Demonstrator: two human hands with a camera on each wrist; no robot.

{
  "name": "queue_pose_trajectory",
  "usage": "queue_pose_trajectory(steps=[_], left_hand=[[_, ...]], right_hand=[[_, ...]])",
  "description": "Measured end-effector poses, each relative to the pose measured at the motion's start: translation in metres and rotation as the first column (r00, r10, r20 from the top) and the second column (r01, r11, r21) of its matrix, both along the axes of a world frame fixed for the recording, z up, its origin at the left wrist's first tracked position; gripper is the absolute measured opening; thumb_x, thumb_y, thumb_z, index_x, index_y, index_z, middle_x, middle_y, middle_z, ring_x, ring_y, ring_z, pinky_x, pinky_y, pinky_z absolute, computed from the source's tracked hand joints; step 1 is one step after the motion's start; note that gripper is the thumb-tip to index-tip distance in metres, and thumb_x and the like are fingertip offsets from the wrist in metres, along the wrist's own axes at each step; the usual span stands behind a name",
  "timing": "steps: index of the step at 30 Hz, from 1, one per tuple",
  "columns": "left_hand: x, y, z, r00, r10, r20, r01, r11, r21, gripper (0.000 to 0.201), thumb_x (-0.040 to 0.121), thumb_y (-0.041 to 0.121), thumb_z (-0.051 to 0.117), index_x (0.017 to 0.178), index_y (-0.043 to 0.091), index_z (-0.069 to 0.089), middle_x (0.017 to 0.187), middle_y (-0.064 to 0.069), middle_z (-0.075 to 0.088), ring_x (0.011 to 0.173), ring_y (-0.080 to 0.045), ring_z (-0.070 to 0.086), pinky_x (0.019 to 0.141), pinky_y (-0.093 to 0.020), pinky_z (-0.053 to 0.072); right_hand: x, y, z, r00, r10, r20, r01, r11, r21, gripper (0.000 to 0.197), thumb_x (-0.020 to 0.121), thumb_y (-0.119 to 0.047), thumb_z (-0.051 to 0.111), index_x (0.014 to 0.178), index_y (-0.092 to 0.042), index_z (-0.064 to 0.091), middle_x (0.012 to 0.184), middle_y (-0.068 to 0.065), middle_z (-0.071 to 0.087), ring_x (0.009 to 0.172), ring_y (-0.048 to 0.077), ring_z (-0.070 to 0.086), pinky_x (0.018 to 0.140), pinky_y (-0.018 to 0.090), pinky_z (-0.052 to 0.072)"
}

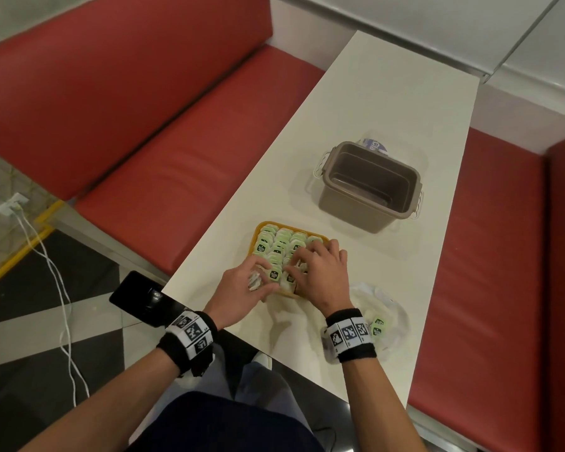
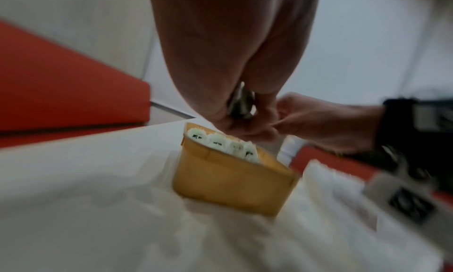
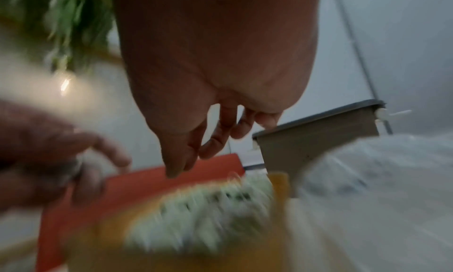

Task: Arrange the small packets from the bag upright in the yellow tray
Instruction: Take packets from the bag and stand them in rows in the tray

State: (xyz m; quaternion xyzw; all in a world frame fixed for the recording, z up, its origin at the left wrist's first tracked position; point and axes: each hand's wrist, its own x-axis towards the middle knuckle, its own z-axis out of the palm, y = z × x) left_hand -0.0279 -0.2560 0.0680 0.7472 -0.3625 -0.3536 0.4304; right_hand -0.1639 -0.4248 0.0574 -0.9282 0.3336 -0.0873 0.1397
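The yellow tray (image 1: 274,224) (image 2: 230,183) sits near the table's front, packed with rows of upright green-and-white packets (image 1: 279,243) (image 2: 215,140). My left hand (image 1: 242,290) is at the tray's near left corner and grips a few packets (image 1: 254,282) (image 2: 241,102) between fingers and palm. My right hand (image 1: 318,267) (image 3: 196,150) lies over the tray's near right part, its spread, fairly straight fingers touching the packet tops. The clear plastic bag (image 1: 382,305) lies right of my right wrist with a couple of packets (image 1: 378,326) in it. The wrist views are blurred.
An empty grey-brown lidless box (image 1: 369,187) (image 3: 318,138) stands behind the tray. A black phone-like object (image 1: 136,293) sticks out at the table's left front corner. Red bench seats (image 1: 193,151) flank the narrow white table (image 1: 388,102) on both sides.
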Motion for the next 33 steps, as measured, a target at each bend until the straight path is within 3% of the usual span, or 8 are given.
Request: queue_pose_trajectory(steps=[3, 6, 12, 16, 19, 21, 26, 33], left_hand=[[-0.004, 0.004, 0.026, 0.921, 0.073, -0.382, -0.096, 0.995, -0.040, 0.051, 0.088, 0.018, 0.090, 0.125, 0.019, 0.055, 0.097, -0.013, 0.076, 0.075, -0.039, 0.078, 0.074, -0.043, 0.066], [-0.005, 0.007, 0.043, 0.833, 0.059, -0.550, -0.105, 0.993, -0.052, 0.060, 0.085, 0.006, 0.090, 0.132, 0.017, 0.054, 0.109, -0.020, 0.072, 0.084, -0.050, 0.078, 0.081, -0.052, 0.067], [-0.007, 0.010, 0.052, 0.888, -0.028, -0.459, -0.012, 0.996, -0.085, 0.078, 0.071, -0.007, 0.094, 0.131, 0.026, 0.057, 0.110, -0.014, 0.077, 0.098, -0.028, 0.077, 0.077, -0.055, 0.067], [-0.007, 0.010, 0.055, 0.907, -0.026, -0.421, 0.001, 0.998, -0.059, 0.083, 0.065, 0.001, 0.101, 0.130, 0.027, 0.057, 0.110, -0.007, 0.077, 0.104, -0.029, 0.077, 0.073, -0.055, 0.068], [-0.007, 0.010, 0.060, 0.870, -0.003, -0.493, -0.032, 0.997, -0.063, 0.070, 0.073, 0.007, 0.098, 0.128, 0.023, 0.058, 0.111, -0.011, 0.076, 0.090, -0.038, 0.079, 0.070, -0.049, 0.067], [-0.005, 0.012, 0.062, 0.853, 0.026, -0.521, -0.078, 0.994, -0.078, 0.055, 0.083, 0.011, 0.092, 0.126, 0.019, 0.059, 0.107, -0.014, 0.075, 0.079, -0.047, 0.077, 0.065, -0.044, 0.066], [-0.001, 0.014, 0.061, 0.853, 0.074, -0.517, -0.160, 0.979, -0.124, 0.025, 0.101, 0.019, 0.074, 0.124, 0.011, 0.068, 0.118, -0.013, 0.074, 0.073, -0.043, 0.076, 0.063, -0.040, 0.065], [0.001, 0.009, 0.054, 0.874, 0.104, -0.475, -0.208, 0.963, -0.172, 0.021, 0.104, 0.021, 0.070, 0.107, 0.002, 0.061, 0.108, -0.018, 0.072, 0.071, -0.036, 0.071, 0.068, -0.043, 0.061]], right_hand=[[-0.001, 0.009, 0.026, 0.962, -0.071, 0.264, -0.014, 0.952, 0.306, 0.012, 0.099, -0.046, 0.074, 0.094, -0.036, 0.071, 0.092, -0.018, 0.068, 0.095, 0.009, 0.058, 0.083, 0.040, 0.048], [-0.004, 0.028, 0.063, 0.925, -0.058, 0.376, -0.187, 0.793, 0.580, 0.007, 0.104, -0.034, 0.074, 0.099, -0.029, 0.076, 0.096, -0.015, 0.075, 0.094, 0.010, 0.069, 0.080, 0.033, 0.055], [-0.006, 0.045, 0.086, 0.959, 0.064, 0.277, -0.240, 0.708, 0.665, 0.019, 0.090, -0.034, 0.086, 0.093, -0.029, 0.068, 0.089, -0.013, 0.073, 0.081, 0.007, 0.062, 0.074, 0.023, 0.052], [-0.005, 0.044, 0.084, 0.969, 0.036, 0.245, -0.203, 0.683, 0.702, 0.023, 0.090, -0.029, 0.087, 0.099, -0.029, 0.066, 0.085, -0.012, 0.078, 0.082, 0.005, 0.069, 0.072, 0.017, 0.052], [-0.006, 0.040, 0.082, 0.959, -0.035, 0.280, -0.191, 0.649, 0.736, 0.015, 0.094, -0.025, 0.085, 0.104, -0.025, 0.073, 0.087, -0.010, 0.079, 0.082, 0.003, 0.072, 0.074, 0.013, 0.050], [-0.006, 0.039, 0.079, 0.933, -0.142, 0.330, -0.172, 0.630, 0.757, 0.015, 0.095, -0.025, 0.085, 0.107, -0.024, 0.076, 0.088, -0.006, 0.080, 0.082, 0.005, 0.073, 0.076, 0.016, 0.052], [-0.009, 0.044, 0.074, 0.839, -0.374, 0.394, -0.155, 0.530, 0.834, 0.015, 0.099, -0.024, 0.082, 0.111, -0.017, 0.075, 0.092, 0.006, 0.079, 0.084, 0.018, 0.075, 0.073, 0.034, 0.059], [-0.008, 0.052, 0.074, 0.828, -0.306, 0.469, -0.242, 0.559, 0.793, 0.021, 0.102, -0.023, 0.077, 0.122, -0.027, 0.072, 0.110, 0.001, 0.071, 0.100, 0.028, 0.075, 0.089, 0.045, 0.065]])
